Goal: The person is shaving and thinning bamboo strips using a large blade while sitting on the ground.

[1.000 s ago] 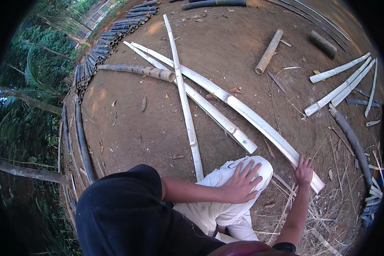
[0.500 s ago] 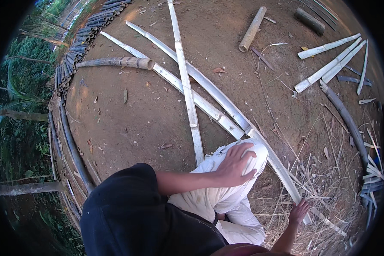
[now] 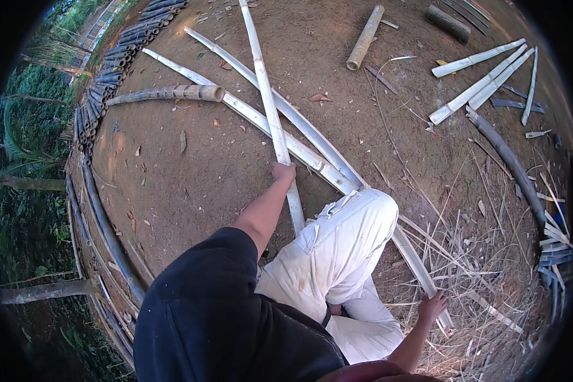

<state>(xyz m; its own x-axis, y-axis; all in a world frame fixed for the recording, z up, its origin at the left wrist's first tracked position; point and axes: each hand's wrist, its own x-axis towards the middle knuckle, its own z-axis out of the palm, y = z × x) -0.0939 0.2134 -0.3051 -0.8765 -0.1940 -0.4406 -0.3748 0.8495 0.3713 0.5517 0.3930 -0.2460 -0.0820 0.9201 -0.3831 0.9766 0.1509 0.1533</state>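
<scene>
My left hand (image 3: 284, 171) is wrapped round a long pale split bamboo strip (image 3: 266, 95), which lies across two others and runs down beside my bent left knee. The channelled bamboo strip (image 3: 302, 125) and a second crossing bamboo strip (image 3: 253, 116) slant from the far left toward that knee. Near the lower right, my right hand (image 3: 432, 306) grips the edge of a split bamboo length (image 3: 414, 261) close to its near end. My leg hides where this length runs on beyond the knee.
Thin bamboo shavings (image 3: 471, 280) litter the ground at the right. A round bamboo pole (image 3: 165, 93) lies at the left, and stacked dark bamboo (image 3: 111, 76) lines the far left. Short pale split pieces (image 3: 481, 83), a bamboo section (image 3: 366, 38) and a curved dark pole (image 3: 506, 159) lie right.
My left hand has left my knee and reached forward to take hold of the crossing bamboo strip. My right hand stays on its strip near the end. The view has shifted slightly.
</scene>
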